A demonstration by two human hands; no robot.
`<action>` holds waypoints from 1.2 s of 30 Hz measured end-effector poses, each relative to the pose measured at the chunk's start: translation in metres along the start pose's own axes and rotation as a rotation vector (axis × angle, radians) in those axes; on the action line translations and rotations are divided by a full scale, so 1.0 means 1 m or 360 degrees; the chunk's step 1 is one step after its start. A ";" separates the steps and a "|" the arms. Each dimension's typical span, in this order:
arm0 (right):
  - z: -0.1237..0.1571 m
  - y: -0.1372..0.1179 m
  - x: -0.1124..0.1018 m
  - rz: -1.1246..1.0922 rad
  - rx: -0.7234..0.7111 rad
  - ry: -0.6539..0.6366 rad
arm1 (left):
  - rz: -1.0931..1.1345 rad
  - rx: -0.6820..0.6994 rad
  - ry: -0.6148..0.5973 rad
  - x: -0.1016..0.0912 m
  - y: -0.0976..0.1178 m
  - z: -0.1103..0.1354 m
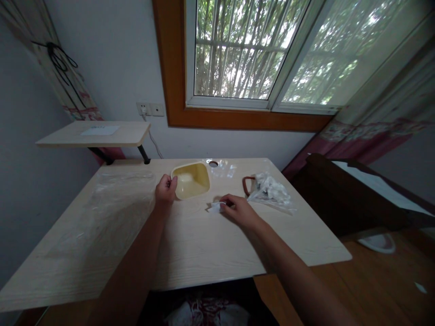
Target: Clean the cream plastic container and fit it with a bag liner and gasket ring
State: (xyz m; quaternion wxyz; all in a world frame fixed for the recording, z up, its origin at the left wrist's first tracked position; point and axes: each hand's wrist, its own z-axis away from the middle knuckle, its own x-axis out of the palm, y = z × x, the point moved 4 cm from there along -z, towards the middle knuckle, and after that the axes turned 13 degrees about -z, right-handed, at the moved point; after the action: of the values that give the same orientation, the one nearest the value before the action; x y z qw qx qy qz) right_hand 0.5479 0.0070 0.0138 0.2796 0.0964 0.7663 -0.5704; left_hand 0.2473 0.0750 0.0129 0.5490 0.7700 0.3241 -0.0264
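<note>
A pale yellow plastic tub point(192, 179) is tilted on the desk, its hollow side facing me. My left hand point(166, 189) grips its left rim, the thumb over the edge. To the right of the tub, my right hand point(238, 208) is closed on a small crumpled white tissue point(215, 207) just over the desk top. Its fingertips are partly hidden, so the exact hold is hard to see. Beyond that hand lies a clear plastic bag point(272, 192) with white crumpled pieces inside and a brown loop handle point(248, 184) at its left.
A clear plastic sheet point(112, 213) covers the left part of the wooden desk point(204, 253). At the back left stands a raised shelf point(98, 134) on black legs, bearing a paper. A round cable hole point(213, 164) sits near the rear edge, under the window.
</note>
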 end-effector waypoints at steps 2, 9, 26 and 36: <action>-0.002 0.004 0.002 -0.0026 0.0066 0.0017 | -0.0029 0.0023 0.0001 -0.001 0.001 0.000; 0.000 0.008 0.007 -0.0072 0.0058 0.0117 | -0.0044 0.0062 0.0002 -0.002 0.004 0.002; 0.003 0.025 0.013 0.0101 -0.0029 0.0407 | 0.0069 0.0055 -0.0009 -0.003 0.007 -0.011; 0.011 0.026 0.019 0.0448 -0.0142 0.0423 | 0.0233 -0.0165 -0.0263 -0.012 0.035 -0.032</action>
State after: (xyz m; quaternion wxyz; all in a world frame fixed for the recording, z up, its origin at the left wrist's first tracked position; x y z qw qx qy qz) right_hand 0.5478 0.0023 -0.0197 0.2569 0.2645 0.7999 -0.4735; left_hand 0.2462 0.0904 0.0594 0.6133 0.7574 0.2216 -0.0327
